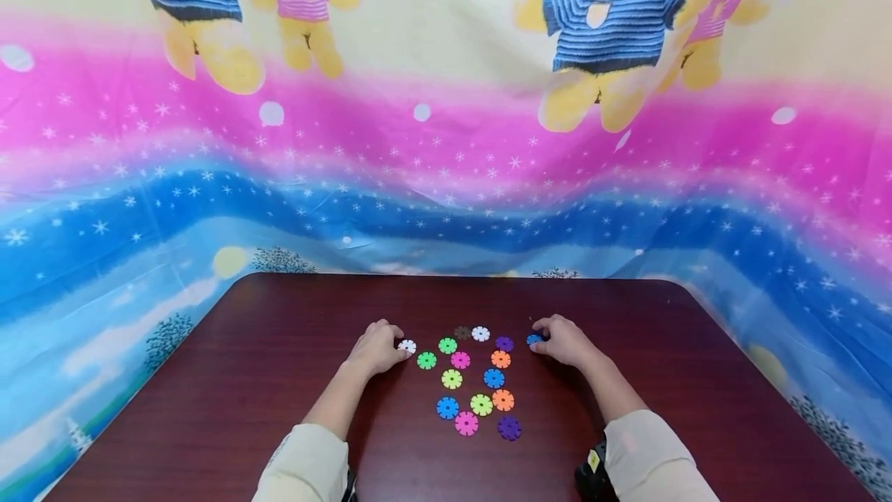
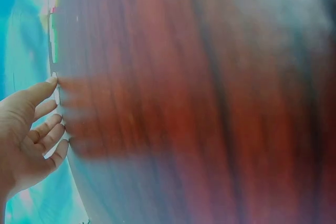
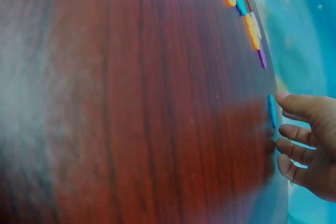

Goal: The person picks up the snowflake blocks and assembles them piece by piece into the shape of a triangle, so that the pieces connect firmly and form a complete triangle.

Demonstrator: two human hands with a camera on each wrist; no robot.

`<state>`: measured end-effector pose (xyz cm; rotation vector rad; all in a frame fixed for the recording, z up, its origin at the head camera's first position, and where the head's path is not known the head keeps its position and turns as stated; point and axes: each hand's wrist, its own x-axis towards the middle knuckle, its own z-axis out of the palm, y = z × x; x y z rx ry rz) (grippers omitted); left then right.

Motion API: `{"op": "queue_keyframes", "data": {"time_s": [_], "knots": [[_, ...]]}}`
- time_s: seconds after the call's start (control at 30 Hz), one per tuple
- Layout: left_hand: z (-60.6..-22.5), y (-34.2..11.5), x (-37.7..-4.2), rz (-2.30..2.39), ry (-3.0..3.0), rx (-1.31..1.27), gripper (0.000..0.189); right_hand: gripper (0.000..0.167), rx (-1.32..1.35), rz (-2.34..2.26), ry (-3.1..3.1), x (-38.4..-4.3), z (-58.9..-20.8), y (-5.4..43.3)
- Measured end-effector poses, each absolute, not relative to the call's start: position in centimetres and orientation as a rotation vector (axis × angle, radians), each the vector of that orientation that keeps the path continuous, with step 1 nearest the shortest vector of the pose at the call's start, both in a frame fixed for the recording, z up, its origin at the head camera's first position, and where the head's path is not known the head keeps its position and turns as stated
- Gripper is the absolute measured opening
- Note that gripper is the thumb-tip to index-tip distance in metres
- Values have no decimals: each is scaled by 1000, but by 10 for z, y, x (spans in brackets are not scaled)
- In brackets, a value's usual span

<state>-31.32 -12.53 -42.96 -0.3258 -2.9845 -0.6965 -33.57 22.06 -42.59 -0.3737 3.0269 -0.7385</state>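
Note:
Flat, notched plastic building discs lie on the dark brown table. At their left edge my left hand (image 1: 379, 347) has its thumb and forefinger curved round a white disc (image 1: 407, 346). The left wrist view shows this disc edge-on by the thumb (image 2: 44, 88). On the other side, my right hand (image 1: 563, 341) reaches round a blue disc (image 1: 534, 339), thumb at its near side and forefinger beyond it. Seen from the right wrist, the blue disc (image 3: 272, 111) lies low at the table, beside the fingertips (image 3: 286, 129). Nearest the left hand is a green disc (image 1: 427, 361); a purple disc (image 1: 504, 344) is nearest the right.
Between the hands several more discs are spread, among them a pink disc (image 1: 466, 424), an orange disc (image 1: 503, 400) and a dark purple disc (image 1: 509, 428) toward the front. A brown disc (image 1: 463, 333) lies at the back. Behind the table (image 1: 279, 378) hangs a patterned cloth (image 1: 432, 153).

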Motion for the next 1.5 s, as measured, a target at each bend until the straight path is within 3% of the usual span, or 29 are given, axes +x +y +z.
{"op": "queue_keyframes", "data": {"time_s": [0.4, 0.7, 1.03, 1.5], "knots": [[-434, -126, -314, -754, -2961, -306, 25, 22, -372, -766, 3030, -338, -431, 221], [-431, -124, -317, -879, -2952, -258, 26, 23, -320, -798, 3045, -336, -428, 220], [-425, -124, -312, -967, -2900, -234, 3, 16, -308, -839, 3108, -331, -429, 219], [-412, -117, -301, -1039, -2790, -289, 3, 12, -278, -1287, 2976, -322, -422, 205]]}}
